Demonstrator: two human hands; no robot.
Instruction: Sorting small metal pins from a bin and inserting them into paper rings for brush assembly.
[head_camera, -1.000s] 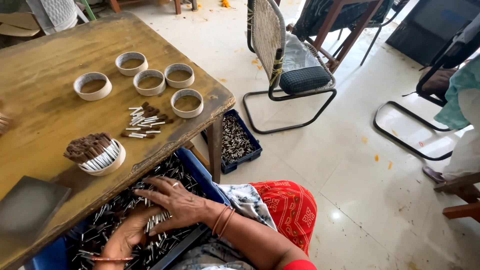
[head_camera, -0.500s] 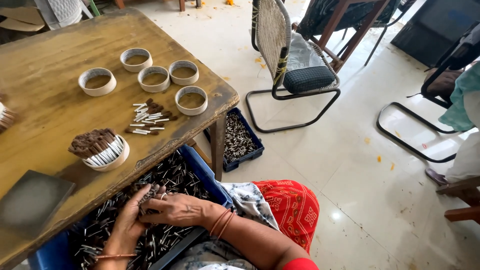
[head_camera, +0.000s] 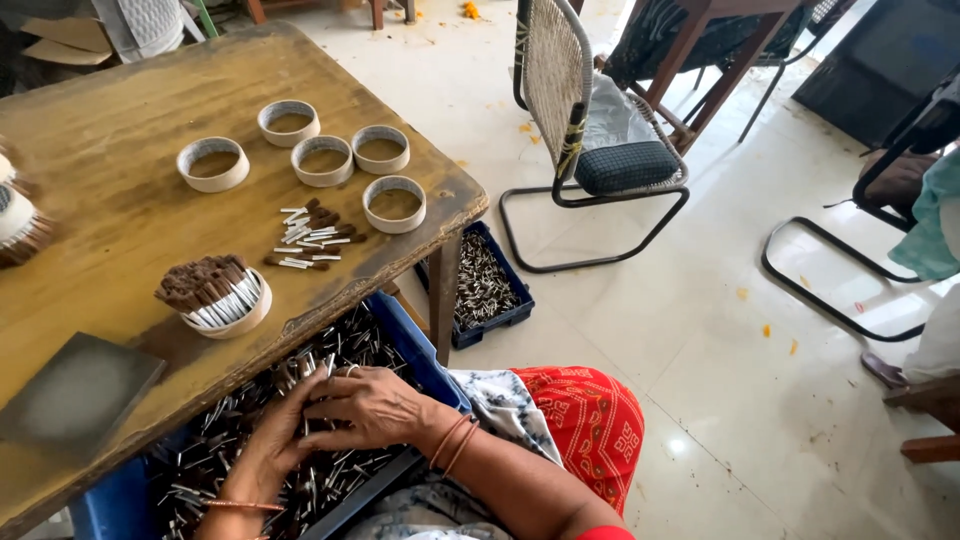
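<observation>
A blue crate (head_camera: 432, 368) on my lap holds a heap of small brown and white sticks (head_camera: 235, 420). Both hands are down in the heap. My right hand (head_camera: 368, 405) lies over the sticks with fingers curled around a few of them. My left hand (head_camera: 275, 440) sits just beside and under it, also closed on sticks. On the wooden table (head_camera: 110, 130) above stand several empty cardboard rings (head_camera: 394, 203), one ring packed with upright sticks (head_camera: 215, 293), and a small loose pile of sticks (head_camera: 312, 238).
A grey flat block (head_camera: 75, 390) lies at the table's near left. A second blue crate of sticks (head_camera: 485, 285) sits on the floor by the table leg. A metal chair (head_camera: 590, 130) stands beyond it. Another person (head_camera: 935, 260) sits at the far right.
My hands have come together in the crate, the right one drawing left over the left hand and gathering sticks. The view has shifted slightly.
</observation>
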